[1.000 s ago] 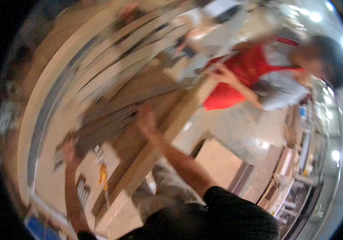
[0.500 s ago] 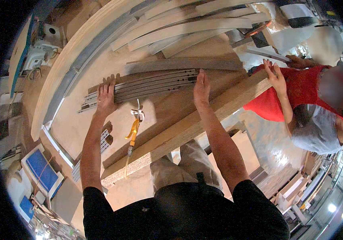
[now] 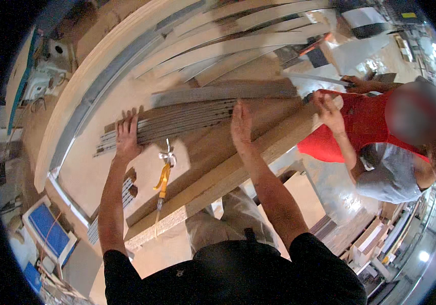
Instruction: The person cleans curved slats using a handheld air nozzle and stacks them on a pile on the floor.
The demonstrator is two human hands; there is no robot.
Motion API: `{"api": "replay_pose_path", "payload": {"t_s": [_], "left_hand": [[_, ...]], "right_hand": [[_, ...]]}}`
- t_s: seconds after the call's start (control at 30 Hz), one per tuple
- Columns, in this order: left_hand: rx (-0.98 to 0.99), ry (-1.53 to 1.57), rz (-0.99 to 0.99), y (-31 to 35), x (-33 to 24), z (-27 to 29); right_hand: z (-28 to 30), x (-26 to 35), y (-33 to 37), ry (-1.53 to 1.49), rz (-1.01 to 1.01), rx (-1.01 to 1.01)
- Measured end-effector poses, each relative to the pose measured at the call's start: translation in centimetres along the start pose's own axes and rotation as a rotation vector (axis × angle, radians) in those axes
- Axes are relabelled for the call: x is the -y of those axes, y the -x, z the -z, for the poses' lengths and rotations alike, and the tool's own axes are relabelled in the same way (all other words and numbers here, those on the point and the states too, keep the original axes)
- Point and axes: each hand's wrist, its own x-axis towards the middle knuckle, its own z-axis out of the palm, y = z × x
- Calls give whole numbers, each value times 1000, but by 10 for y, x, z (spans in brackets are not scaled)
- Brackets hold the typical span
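A bundle of long thin grey strips (image 3: pixel 182 122) lies side by side on the wooden worktable (image 3: pixel 83 175). My left hand (image 3: pixel 128 138) rests over the strips near their left end, fingers stretched out and a little apart. At the other end, my right hand (image 3: pixel 241 128) is held edge-on with straight fingers, close to the strips' right tips; whether it touches them is unclear. Between my forearms lies a yellow air blow gun (image 3: pixel 163 179) with a metal nozzle, nearest to my left hand. A grey board (image 3: pixel 223 92) lies just beyond the bundle.
A thick wooden beam (image 3: pixel 223 175) runs along the table's near side. Several long curved-looking boards (image 3: pixel 228 48) lie at the far side. Short strips (image 3: pixel 128 193) sit beside my left forearm. A co-worker in a red garment (image 3: pixel 365 119) stands at the right, one hand near the beam's end.
The view has shifted, so most things appear slightly lower and further left. Both my hands stay at the two ends of the strips. The co-worker's near hand has changed pose by the beam.
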Motion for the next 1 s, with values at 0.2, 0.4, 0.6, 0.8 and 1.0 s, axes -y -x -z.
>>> {"api": "replay_pose_path", "payload": {"t_s": [0.2,0.4,0.6,0.8,1.0], "left_hand": [[-56,83,41,27,40,-1],[-378,-146,722,117,212,-60],[-72,51,1183,65,177,-74],[-286,797,1157,94,223,-64],[-295,830,1072,77,188,-70]], "right_hand": [[-1,36,8,43,-64,-16],[-18,48,12,-23,-70,10],[3,24,8,38,-76,-48],[-16,29,8,-33,-101,-5],[-9,29,9,27,-33,-24]]}}
